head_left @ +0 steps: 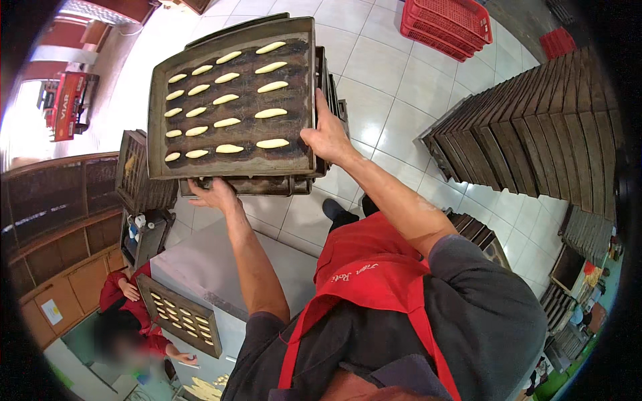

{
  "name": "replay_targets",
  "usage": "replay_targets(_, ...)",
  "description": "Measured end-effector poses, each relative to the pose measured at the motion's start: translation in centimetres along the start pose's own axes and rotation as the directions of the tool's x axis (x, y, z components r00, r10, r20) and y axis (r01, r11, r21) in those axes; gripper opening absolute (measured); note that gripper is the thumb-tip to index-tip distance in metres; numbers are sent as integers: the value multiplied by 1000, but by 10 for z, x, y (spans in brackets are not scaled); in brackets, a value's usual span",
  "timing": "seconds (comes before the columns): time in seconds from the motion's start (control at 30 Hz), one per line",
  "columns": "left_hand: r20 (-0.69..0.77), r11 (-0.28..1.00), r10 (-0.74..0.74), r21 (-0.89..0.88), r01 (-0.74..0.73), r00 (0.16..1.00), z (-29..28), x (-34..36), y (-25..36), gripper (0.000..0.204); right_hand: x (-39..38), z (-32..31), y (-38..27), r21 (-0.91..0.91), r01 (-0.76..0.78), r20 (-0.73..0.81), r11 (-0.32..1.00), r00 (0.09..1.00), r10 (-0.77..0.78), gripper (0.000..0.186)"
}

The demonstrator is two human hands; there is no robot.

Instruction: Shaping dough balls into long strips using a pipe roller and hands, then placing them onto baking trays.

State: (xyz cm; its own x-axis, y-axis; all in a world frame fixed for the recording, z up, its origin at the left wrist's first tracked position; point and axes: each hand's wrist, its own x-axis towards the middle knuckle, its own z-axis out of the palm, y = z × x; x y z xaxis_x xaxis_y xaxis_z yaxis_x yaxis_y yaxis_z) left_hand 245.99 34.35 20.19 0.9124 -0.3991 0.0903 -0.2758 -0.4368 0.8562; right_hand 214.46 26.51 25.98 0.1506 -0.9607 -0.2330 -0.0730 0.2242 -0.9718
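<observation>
A dark metal baking tray (249, 164) with rows of long, pale dough pieces (227, 99) is between my hands, over a stack of similar trays (267, 186). My right hand (328, 134) grips its right side, with the thumb up along the rim and the fingers curled at the edge. My left hand (215, 195) is at the near edge, towards the left corner, its fingers partly hidden under the tray. The stack's lower part is mostly covered by this tray.
Tall tray stacks (528, 127) stand at right, and red plastic crates (447, 27) at the far right. Another stack (134, 174) stands at left. A grey table (221, 260) lies nearer, where a co-worker in a red sleeve (120, 291) is beside another dough-filled tray (211, 341).
</observation>
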Motion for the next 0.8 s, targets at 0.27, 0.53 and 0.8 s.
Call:
replay_targets(0.27, 233, 575, -331, -718, 391, 914, -10, -6, -19, 80, -19, -7, 17, -114, 148, -8, 982, 989, -150, 106)
replay_targets(0.53, 556, 497, -443, -501, 709, 703, -23, -30, -10, 68, 44, -14, 95, -532, -84, 63, 842, 988, 139, 74)
replay_targets(0.8, 521, 625, -444, -403, 669, 729, -12, -46, -14, 68, 79, -27, 100, -466, -161, -119, 870, 986, 119, 53)
